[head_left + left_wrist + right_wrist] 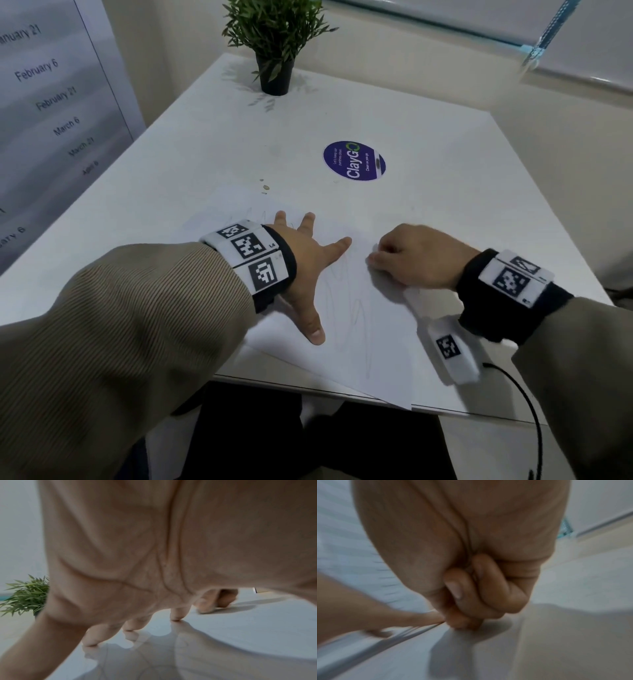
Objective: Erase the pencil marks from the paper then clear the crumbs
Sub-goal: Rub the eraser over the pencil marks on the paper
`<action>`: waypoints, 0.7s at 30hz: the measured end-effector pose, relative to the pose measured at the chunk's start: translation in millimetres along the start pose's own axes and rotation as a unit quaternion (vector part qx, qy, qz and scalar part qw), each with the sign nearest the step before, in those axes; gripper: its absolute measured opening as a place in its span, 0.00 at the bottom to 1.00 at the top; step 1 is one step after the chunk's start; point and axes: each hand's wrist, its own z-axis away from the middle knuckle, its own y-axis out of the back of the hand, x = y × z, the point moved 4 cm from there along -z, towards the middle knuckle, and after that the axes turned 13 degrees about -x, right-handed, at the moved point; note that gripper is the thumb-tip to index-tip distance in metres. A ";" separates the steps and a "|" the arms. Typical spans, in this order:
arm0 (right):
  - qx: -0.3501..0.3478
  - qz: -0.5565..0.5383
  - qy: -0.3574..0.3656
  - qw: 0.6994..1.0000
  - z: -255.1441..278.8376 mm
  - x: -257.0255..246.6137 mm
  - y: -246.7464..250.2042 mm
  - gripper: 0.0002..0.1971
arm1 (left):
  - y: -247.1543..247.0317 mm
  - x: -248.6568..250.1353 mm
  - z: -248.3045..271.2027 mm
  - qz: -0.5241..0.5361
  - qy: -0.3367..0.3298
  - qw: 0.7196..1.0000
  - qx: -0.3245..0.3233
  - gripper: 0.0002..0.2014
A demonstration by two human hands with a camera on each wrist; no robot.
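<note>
A white sheet of paper (359,325) with faint pencil scribbles (342,298) lies on the white table (479,205), its near corner hanging over the front edge. My left hand (310,263) presses flat on the sheet with fingers spread; its fingertips (176,616) touch the paper (240,628). Just to its right, my right hand (373,262) has its fingers curled and pinched together with the tips down on the sheet. The right wrist view is blurred and shows the curled fingers (467,620) against the paper (505,655). The eraser is almost wholly hidden inside the pinch.
A potted plant (275,51) stands at the table's far edge. A round purple sticker (354,161) lies beyond the paper. Small brown specks (265,187) sit by the sheet's far corner. A black cable (524,394) hangs off the front right. A dated poster (51,102) stands on the left.
</note>
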 end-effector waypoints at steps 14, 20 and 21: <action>-0.016 0.008 0.035 0.999 16.5 -2.6 -17.2 0.21 | 1.3 2.1 1.6 -0.006 0.008 1.000 -0.001 0.75; 0.056 -0.033 -0.037 0.997 21.8 19.5 -0.9 0.20 | 1.0 0.9 -0.2 -0.004 0.008 1.000 0.005 0.76; 0.077 -0.136 -0.027 0.987 24.9 20.8 1.1 0.19 | 0.0 -0.6 -1.2 -0.003 0.008 1.000 0.008 0.77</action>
